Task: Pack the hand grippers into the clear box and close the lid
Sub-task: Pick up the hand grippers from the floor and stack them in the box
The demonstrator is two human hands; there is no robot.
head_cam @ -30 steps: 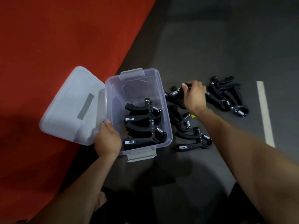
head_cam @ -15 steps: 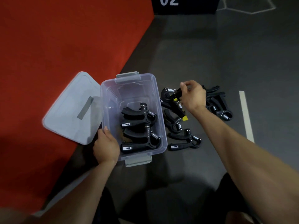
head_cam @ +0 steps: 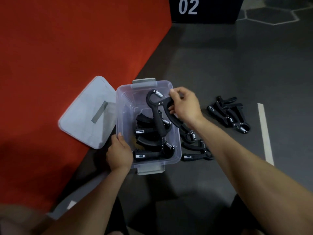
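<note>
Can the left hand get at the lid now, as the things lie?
Probably yes. The left hand holds the near left corner of the clear box, and the lid lies uncovered just beside it on the red mat, with nothing between.

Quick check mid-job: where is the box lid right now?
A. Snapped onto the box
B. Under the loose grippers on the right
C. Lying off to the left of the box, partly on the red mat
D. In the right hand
C: the lid lies flat left of the clear box, largely on the red mat, and the box stands open.

Dim dark grey floor (head_cam: 228, 68) meets a red mat (head_cam: 67, 44); black "02" block (head_cam: 203, 9) beyond.
</note>
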